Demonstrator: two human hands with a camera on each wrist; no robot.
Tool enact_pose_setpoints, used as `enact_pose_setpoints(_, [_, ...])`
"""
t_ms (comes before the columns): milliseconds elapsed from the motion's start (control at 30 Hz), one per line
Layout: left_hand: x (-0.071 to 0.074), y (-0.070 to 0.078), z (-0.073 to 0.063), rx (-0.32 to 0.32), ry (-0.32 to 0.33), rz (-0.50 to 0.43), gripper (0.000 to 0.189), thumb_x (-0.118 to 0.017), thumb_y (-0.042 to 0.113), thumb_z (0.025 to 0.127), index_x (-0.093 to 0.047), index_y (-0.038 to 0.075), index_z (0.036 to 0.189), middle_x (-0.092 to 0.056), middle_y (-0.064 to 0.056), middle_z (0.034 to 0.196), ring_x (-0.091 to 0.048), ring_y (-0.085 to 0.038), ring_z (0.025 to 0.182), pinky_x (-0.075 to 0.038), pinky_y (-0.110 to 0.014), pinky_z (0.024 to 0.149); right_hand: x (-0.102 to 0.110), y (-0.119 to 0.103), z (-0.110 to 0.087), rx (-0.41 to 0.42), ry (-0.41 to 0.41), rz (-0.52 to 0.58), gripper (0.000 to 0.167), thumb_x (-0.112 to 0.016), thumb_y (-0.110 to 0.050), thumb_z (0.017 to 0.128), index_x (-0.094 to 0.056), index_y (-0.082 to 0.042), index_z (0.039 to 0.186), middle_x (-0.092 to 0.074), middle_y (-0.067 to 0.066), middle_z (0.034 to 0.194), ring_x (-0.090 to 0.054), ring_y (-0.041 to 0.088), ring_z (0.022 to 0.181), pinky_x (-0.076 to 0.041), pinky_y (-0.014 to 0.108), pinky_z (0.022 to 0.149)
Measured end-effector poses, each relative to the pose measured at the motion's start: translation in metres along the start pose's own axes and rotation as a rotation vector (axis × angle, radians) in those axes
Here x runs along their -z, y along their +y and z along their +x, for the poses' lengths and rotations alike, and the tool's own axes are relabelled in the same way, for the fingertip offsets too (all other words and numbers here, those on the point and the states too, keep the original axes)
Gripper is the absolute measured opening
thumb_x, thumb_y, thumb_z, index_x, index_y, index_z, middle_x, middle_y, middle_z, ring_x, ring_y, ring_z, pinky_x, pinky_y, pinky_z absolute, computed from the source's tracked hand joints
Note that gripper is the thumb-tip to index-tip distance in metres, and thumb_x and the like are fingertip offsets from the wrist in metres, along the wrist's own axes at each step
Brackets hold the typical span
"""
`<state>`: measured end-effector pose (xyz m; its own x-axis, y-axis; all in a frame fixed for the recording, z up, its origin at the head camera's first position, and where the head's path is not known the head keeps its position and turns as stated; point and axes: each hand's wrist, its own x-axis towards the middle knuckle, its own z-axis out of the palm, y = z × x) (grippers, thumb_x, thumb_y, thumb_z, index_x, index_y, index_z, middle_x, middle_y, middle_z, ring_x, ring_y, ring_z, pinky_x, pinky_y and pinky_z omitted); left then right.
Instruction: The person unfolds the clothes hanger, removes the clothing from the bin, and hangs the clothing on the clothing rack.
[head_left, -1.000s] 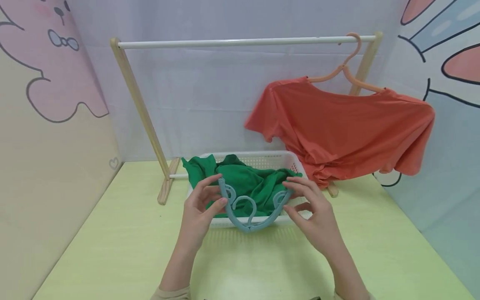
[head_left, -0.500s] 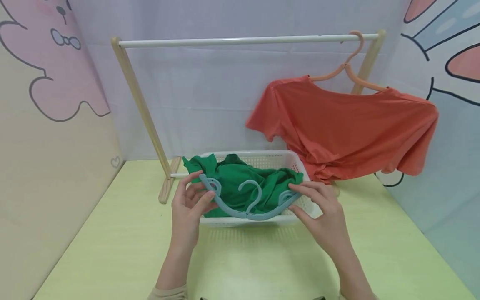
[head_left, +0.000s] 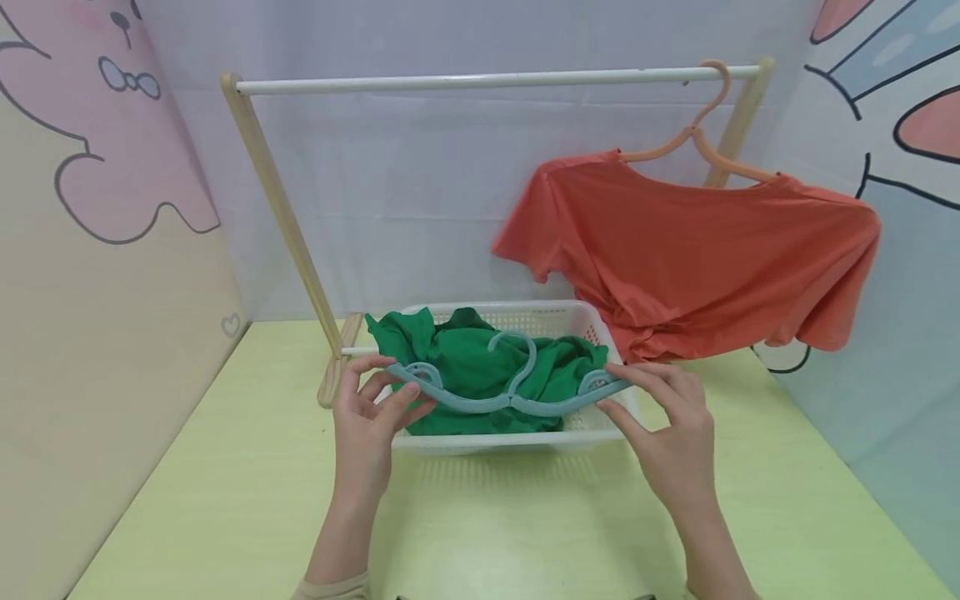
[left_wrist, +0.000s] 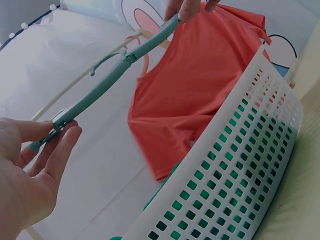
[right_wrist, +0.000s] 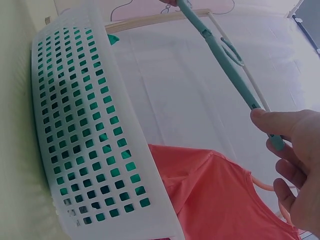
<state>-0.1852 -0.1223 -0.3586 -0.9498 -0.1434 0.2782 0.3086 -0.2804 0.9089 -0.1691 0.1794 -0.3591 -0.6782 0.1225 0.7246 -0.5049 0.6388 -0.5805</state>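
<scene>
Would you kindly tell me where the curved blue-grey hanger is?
In the head view, the hanger is near the centre, its ends pinched by the left hand and right hand, before the white perforated basket.

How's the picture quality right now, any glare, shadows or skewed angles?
Head view: fairly even light, a pale sheen on the table and a soft, patterned shadow in front of the white basket; left wrist view: dimmer, basket slanting across the frame; right wrist view: also dim and tilted, blue-grey hanger reasonably sharp.
</scene>
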Motion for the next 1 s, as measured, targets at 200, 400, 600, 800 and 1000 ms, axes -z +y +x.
enact_pose_setpoints(200, [0.005,-0.001,-0.001,0.027,-0.041,0.116,0.027,-0.067,-0.003,0.09,-0.052,0.005,0.11,-0.067,0.003,0.094,-0.07,-0.009,0.083,-0.061,-0.032,0.082,0.001,0.001,-0.001,-0.018,0.044,-0.013,0.049,-0.088,0.002,0.067,-0.076,-0.012,0.112,-0.062,0.005,0.096,-0.043,-0.001,0.096,-0.037,0.011,0.078])
enact_pose_setpoints(400, [0.008,-0.001,0.0,-0.017,-0.081,0.348,0.033,-0.072,0.005,0.089,-0.064,0.005,0.121,-0.068,0.011,0.103,-0.065,-0.006,0.091,-0.058,-0.019,0.078,0.001,0.002,-0.001,-0.008,0.031,-0.03,0.052,-0.087,0.003,0.067,-0.075,-0.013,0.115,-0.057,0.006,0.092,-0.04,-0.002,0.098,-0.034,0.015,0.076])
enact_pose_setpoints(600, [0.012,0.0,0.001,-0.07,-0.1,0.449,0.031,-0.073,0.005,0.087,-0.069,0.008,0.118,-0.07,0.015,0.105,-0.065,-0.004,0.091,-0.057,-0.017,0.081,0.0,0.003,-0.002,-0.003,0.019,-0.027,0.053,-0.087,0.003,0.068,-0.075,-0.014,0.116,-0.055,0.005,0.09,-0.039,0.0,0.097,-0.032,0.018,0.074])
enact_pose_setpoints(800, [0.01,-0.003,-0.001,-0.078,-0.141,0.507,0.031,-0.076,0.011,0.086,-0.071,0.015,0.116,-0.069,0.013,0.107,-0.059,-0.007,0.094,-0.051,-0.019,0.092,-0.002,0.0,-0.003,-0.092,0.014,-0.011,0.05,-0.087,0.0,0.07,-0.075,-0.017,0.116,-0.054,-0.001,0.088,-0.041,0.001,0.093,-0.036,0.014,0.076])
enact_pose_setpoints(1000, [0.006,-0.007,-0.002,-0.054,-0.158,0.504,0.029,-0.078,0.013,0.085,-0.071,0.017,0.113,-0.066,0.008,0.094,-0.057,-0.011,0.089,-0.051,-0.023,0.093,-0.004,-0.006,-0.003,-0.16,0.007,0.022,0.047,-0.085,-0.003,0.073,-0.074,-0.02,0.116,-0.054,-0.005,0.088,-0.043,0.004,0.093,-0.039,0.012,0.077])
